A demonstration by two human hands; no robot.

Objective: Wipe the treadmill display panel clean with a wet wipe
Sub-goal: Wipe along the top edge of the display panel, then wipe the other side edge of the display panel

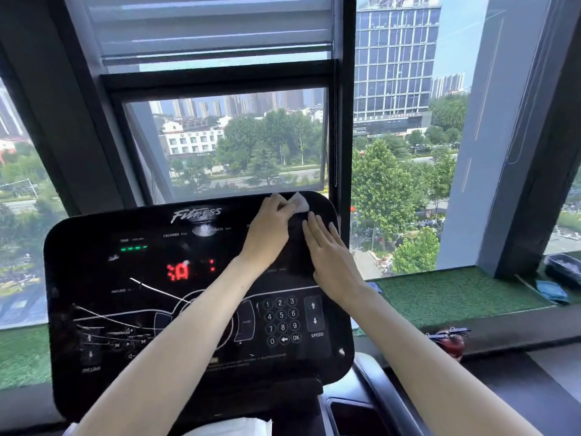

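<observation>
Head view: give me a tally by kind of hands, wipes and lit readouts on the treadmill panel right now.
Hands: 2, left hand and right hand
Wet wipe: 1
Lit readouts: 2, green readout and red readout
Total: 5

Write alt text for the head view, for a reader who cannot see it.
The left hand holds a white wet wipe against the top right corner of the treadmill display panel, while the right hand lies flat beside it. A window with a city view stands behind.
</observation>
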